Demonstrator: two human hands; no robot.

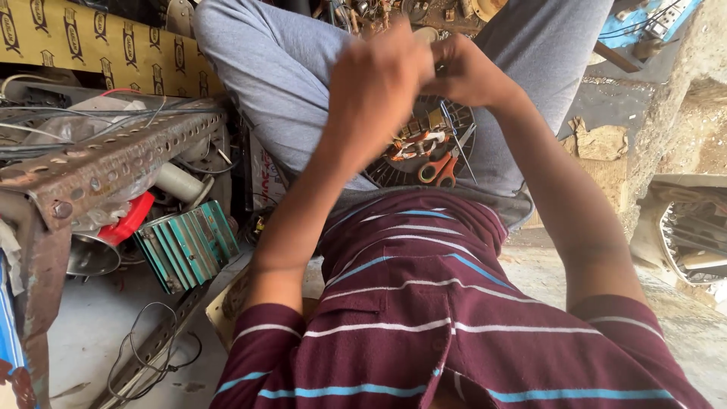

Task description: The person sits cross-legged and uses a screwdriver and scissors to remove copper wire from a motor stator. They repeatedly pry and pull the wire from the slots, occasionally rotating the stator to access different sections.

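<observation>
Up close, both hands meet above the lap. The left hand (375, 76) is curled into a loose fist, its back to the camera, so what the fingers grip is hidden and I cannot tell whether they pinch anything. The right hand (466, 72) is also curled, fingers pressed together right beside the left hand, the two touching or nearly so; a thin dark wire (448, 125) seems to run down from it, though its hold on that wire is not clear.

Below the hands, between the knees in grey trousers (280, 68), lies a round motor stator (424, 144) with copper windings and white leads. Scissors (438, 168) with orange handles rest on its lower edge, and a thin metal rod (462, 151) leans across it.

To the left stands a rusty slotted angle frame (106, 163), with loose wires over it. Under it sit a green finned block (188, 246), a red cap (129, 220) and a shiny metal funnel (91, 257). A yellow printed sheet (91, 42) lies at the top left. The striped maroon shirt (424, 326) fills the bottom of the view.
</observation>
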